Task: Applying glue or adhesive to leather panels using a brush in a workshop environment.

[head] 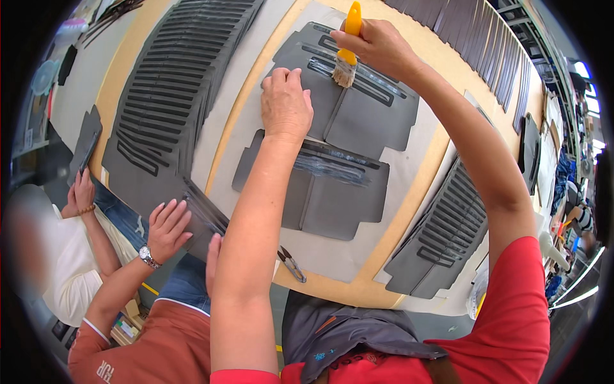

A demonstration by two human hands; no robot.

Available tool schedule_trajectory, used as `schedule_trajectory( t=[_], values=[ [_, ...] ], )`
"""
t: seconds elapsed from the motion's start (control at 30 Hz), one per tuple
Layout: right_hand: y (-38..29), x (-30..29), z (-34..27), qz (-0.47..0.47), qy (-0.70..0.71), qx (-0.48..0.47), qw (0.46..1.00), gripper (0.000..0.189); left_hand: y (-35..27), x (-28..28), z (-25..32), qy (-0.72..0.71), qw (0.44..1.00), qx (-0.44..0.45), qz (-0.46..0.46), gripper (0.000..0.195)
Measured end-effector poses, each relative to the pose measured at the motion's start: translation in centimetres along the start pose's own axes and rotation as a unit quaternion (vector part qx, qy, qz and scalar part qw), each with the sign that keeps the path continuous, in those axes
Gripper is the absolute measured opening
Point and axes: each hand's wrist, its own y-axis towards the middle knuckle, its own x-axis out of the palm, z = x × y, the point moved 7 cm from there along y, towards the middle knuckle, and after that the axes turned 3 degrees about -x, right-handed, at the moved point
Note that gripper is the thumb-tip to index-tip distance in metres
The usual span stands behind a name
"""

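Observation:
My right hand (376,48) grips the yellow handle of a flat paintbrush (353,24), bristles down over a dark grey, leather-like panel (371,120). Whitish wet streaks run along a band near the bristles, beside a raised slot-shaped frame (369,91). On the left part of this panel rests my left hand (288,103), fingers bent and thumb apart; its fingertips are partly hidden. A second dark grey panel (333,206) lies nearer me, with a broad whitish-blue smear across its upper part. My left forearm covers some of it.
Thread snips (291,265) lie near the table's front edge. Overlapping panels form a long row (163,72) at left and a shorter one (451,225) at right. Dark strips (460,33) lie at the far right. Beside me, a co-worker's hand (168,230) touches panels; another person (76,249) holds one.

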Motion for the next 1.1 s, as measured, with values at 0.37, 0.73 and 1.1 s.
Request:
schedule_trajectory(
  t=[0.37, 0.73, 1.1],
  values=[
    [1.8, 1.1, -1.5, 0.011, 0.020, -0.070, 0.997, 0.046, 0.0, 0.1, 0.2, 0.012, 1.000, 0.005, -0.001, 0.042],
    [2.8, 1.4, -1.6, 0.033, 0.031, -0.040, 0.998, 0.036, 0.0, 0.2, 0.3, 0.034, 0.999, 0.012, -0.002, 0.043],
    [2.6, 0.8, -1.8, 0.018, 0.018, -0.095, 0.995, 0.035, 0.0, 0.2, 0.4, 0.032, 0.999, 0.015, 0.001, 0.042]
  ],
)
